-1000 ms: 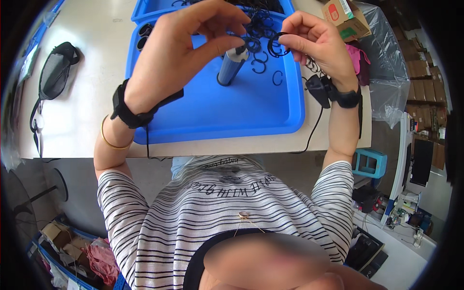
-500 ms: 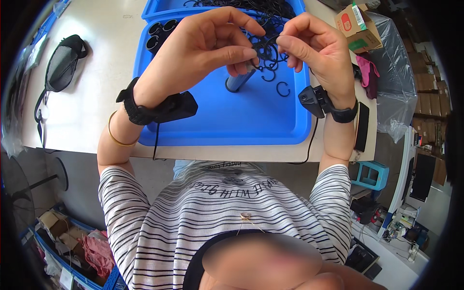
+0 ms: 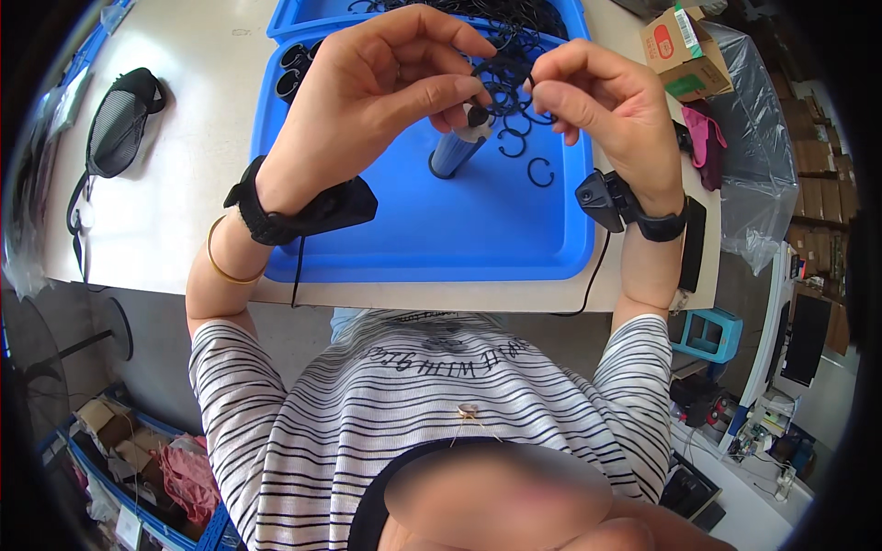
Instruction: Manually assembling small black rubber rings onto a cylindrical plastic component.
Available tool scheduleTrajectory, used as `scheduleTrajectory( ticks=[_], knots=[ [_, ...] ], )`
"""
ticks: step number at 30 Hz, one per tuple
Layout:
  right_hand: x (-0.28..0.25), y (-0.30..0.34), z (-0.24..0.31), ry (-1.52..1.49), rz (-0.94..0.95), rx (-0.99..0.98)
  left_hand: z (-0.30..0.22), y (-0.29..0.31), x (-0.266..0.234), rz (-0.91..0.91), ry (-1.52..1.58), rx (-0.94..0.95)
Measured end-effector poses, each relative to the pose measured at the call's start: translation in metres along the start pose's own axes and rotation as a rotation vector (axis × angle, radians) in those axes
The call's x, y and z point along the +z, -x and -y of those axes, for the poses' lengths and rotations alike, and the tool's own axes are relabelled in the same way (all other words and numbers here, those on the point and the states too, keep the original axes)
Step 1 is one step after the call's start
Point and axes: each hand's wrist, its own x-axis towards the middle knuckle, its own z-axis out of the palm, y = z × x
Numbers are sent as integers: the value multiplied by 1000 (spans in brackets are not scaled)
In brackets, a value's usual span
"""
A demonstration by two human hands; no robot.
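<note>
Both my hands are over the far half of a blue tray (image 3: pixel 478 248). My left hand (image 3: pixel 395 87) curls with thumb and fingers close together beside the top of a blue ribbed post (image 3: pixel 450 156); what its fingertips hold is hidden. The post leans in the tray, with a grey upper end and a dark tip. My right hand (image 3: pixel 602 101) pinches a thin black open ring (image 3: pixel 537 115) between thumb and index finger. Loose black open rings (image 3: pixel 511 142) lie between and below the hands, and a single C-shaped ring (image 3: pixel 540 172) lies apart from them.
A second blue tray (image 3: pixel 299 16) behind holds a heap of black rings (image 3: pixel 514 13). Short black tubes (image 3: pixel 290 83) sit at the near tray's left. On the table are a black mesh pouch (image 3: pixel 127 119), a cardboard box (image 3: pixel 684 55) and pink cloth (image 3: pixel 703 138).
My right hand has moved slightly down and right. My left hand has lifted a little, and more of the post's upper end shows below it.
</note>
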Motion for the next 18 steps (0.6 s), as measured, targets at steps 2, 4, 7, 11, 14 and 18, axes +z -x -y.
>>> scheduleTrajectory(
  ticks=[2, 4, 7, 11, 14, 18],
  knots=[
    [1, 1, 0, -12, 24, 40, -1, 0, 1, 4, -3, -2],
    [3, 1, 1, -27, 12, 30, 0, -1, 1, 5, -9, -4],
    [4, 1, 1, -34, 11, -29, -1, 0, 2, 25, 24, 11],
    [1, 2, 3, -87, 43, -33, -10, -6, 2, 18, -392, 310],
    [1, 0, 4, 2, 4, -14, -15, -4, 5, 19, -534, 486],
    [3, 0, 5, -14, 77, 69, -14, -2, 8, 22, -592, 514]
  ],
)
